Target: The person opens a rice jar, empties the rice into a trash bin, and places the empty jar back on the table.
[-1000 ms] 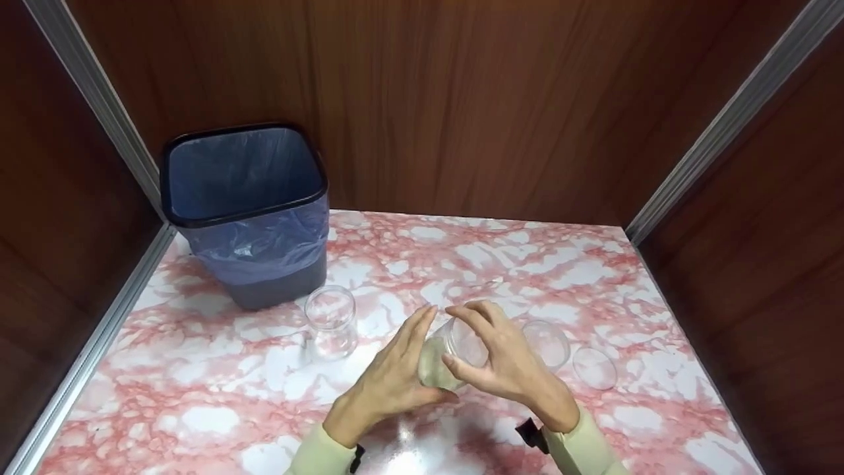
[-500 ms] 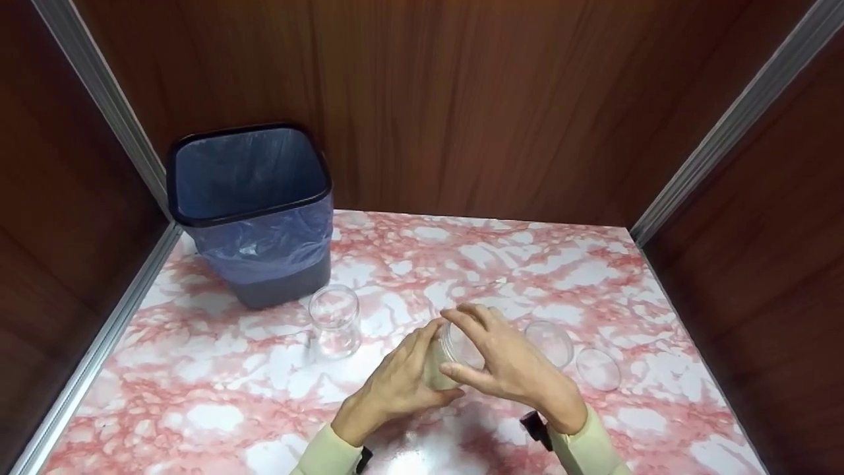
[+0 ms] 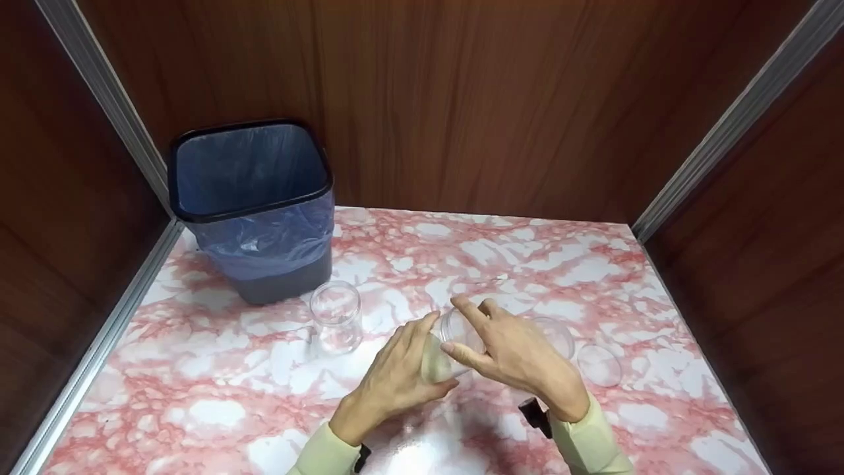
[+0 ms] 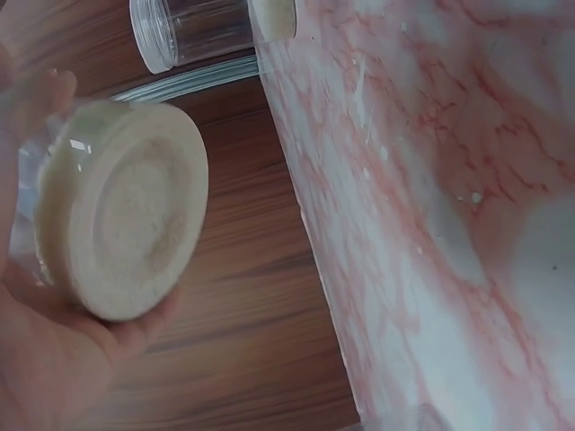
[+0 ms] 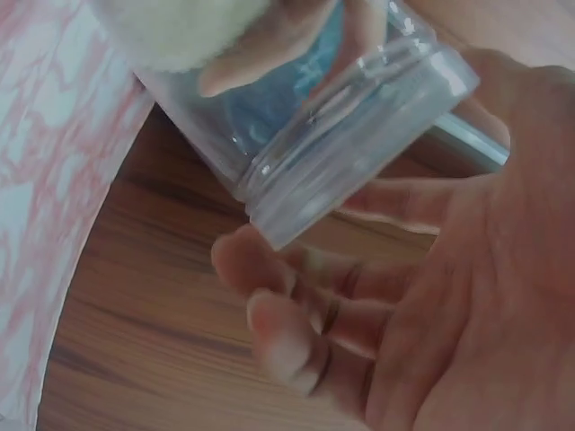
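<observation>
My left hand grips a clear, tilted jar around its side. Pale powdery or grainy stuff lies in the jar's lower part; the left wrist view shows the round jar bottom facing the camera. Over the mouth sits a clear lid. My right hand holds that lid at its rim, thumb on one side and fingers curled on the other, the palm apart from it. Some fingertips stand off the lid in the right wrist view.
A second clear jar stands upright on the marbled table. Two clear round pieces lie to the right, one partly behind my right hand. A bin with a blue liner stands back left. Wooden panels enclose the table.
Around the lid, my right hand has turned slightly and its fingers have shifted upward. My left hand keeps its grip on the jar, whose tilt has changed a little.
</observation>
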### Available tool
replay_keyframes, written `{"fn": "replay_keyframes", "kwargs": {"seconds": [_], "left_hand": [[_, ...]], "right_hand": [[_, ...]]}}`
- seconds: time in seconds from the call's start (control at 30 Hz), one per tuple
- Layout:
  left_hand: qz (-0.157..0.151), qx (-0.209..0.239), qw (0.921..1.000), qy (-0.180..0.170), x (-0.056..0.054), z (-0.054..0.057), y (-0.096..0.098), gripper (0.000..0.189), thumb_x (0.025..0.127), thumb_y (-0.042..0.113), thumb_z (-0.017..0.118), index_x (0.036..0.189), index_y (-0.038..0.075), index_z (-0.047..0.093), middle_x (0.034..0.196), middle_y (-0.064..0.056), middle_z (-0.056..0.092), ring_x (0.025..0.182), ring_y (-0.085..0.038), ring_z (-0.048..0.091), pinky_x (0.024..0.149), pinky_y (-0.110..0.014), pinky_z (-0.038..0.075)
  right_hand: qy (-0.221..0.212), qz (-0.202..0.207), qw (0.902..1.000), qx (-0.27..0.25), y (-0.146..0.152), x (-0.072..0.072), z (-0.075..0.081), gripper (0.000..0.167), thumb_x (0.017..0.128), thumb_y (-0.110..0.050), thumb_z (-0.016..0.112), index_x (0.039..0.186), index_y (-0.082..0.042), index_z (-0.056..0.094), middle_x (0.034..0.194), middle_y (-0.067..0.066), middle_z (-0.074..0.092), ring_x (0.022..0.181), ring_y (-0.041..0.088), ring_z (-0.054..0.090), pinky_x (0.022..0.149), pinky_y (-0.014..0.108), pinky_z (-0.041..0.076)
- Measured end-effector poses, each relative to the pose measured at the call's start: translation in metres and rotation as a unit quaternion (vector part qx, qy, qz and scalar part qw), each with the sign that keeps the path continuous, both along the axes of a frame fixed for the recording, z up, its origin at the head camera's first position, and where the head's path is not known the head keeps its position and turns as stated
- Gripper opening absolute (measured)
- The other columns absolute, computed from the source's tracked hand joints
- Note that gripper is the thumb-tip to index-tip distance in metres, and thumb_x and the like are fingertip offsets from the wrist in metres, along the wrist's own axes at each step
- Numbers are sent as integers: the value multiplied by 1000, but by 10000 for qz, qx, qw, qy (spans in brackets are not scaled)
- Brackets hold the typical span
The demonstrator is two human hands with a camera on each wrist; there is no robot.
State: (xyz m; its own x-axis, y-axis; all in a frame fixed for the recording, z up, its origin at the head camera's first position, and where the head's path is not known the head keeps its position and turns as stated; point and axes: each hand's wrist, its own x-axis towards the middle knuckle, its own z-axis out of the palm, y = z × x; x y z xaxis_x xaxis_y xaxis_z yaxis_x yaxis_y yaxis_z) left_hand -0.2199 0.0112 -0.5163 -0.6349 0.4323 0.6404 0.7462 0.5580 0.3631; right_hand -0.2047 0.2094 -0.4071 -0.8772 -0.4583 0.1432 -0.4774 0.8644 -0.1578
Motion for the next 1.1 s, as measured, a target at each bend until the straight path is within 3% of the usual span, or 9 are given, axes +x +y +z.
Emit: {"fn": "replay_keyframes", "kwargs": {"seconds": [0.17,0.27,0.37,0.43,0.5,0.6,0.77,0.97,1.1], "left_hand": [[-476,-73,9974,-529,-2,-2,-5,103,71,47,84,149,7,31,129,-7,55,115,-17,57,97,-32,52],[-628,-166,9954,-711,-3,-4,-7,102,71,47,84,149,9,30,128,-5,55,113,-16,56,94,-31,53],[-640,-232,9957,-623,-4,-5,-9,101,70,47,84,148,8,32,126,-6,57,112,-16,56,94,-31,53],[-527,-273,9972,-449,-5,-5,-9,101,69,48,85,147,7,35,125,-6,58,113,-16,57,95,-31,53],[-360,-300,9986,-263,-5,-3,-8,102,67,48,85,146,6,36,125,-7,59,112,-17,58,96,-31,52],[-98,-295,9995,-65,-4,0,-6,102,66,49,85,145,6,38,124,-6,59,111,-18,58,95,-31,52],[3,-311,9995,52,-2,3,-2,103,65,48,86,145,6,38,123,-8,59,111,-20,58,97,-34,50],[-237,-669,9973,-174,-4,3,-3,104,67,49,85,146,7,33,126,-8,56,113,-21,58,98,-34,51],[-431,-715,9957,-396,-6,1,-6,103,68,48,85,147,8,32,126,-9,57,112,-20,58,97,-34,51]], "right_hand": [[53,561,9984,-95,5,3,2,73,90,-67,51,147,-22,44,112,9,61,79,15,59,66,34,53],[-156,1030,9943,-223,10,2,3,71,88,-57,62,148,-24,43,123,9,59,94,19,62,77,38,56],[-603,1308,9885,-449,14,1,4,79,85,-54,69,151,-27,37,144,14,48,121,31,57,93,50,53],[-609,1235,9890,-545,15,1,3,82,85,-54,69,153,-26,34,151,16,41,129,36,51,96,54,51],[-441,922,9932,-551,13,1,1,82,86,-59,64,154,-25,32,151,18,40,129,38,51,93,55,52],[-228,236,9988,-357,6,-1,-1,76,92,-64,50,154,-23,31,140,20,51,110,35,63,80,50,57],[-647,-363,9972,-74,2,-3,-4,72,96,-68,35,155,-27,30,127,20,62,87,31,69,76,48,56],[-612,98,9978,-240,10,-1,-8,73,94,-68,41,152,-25,35,125,15,62,92,27,68,80,47,56],[-776,819,9928,-394,18,-1,-9,73,92,-59,56,153,-26,33,141,15,51,107,29,65,86,48,56]]}}
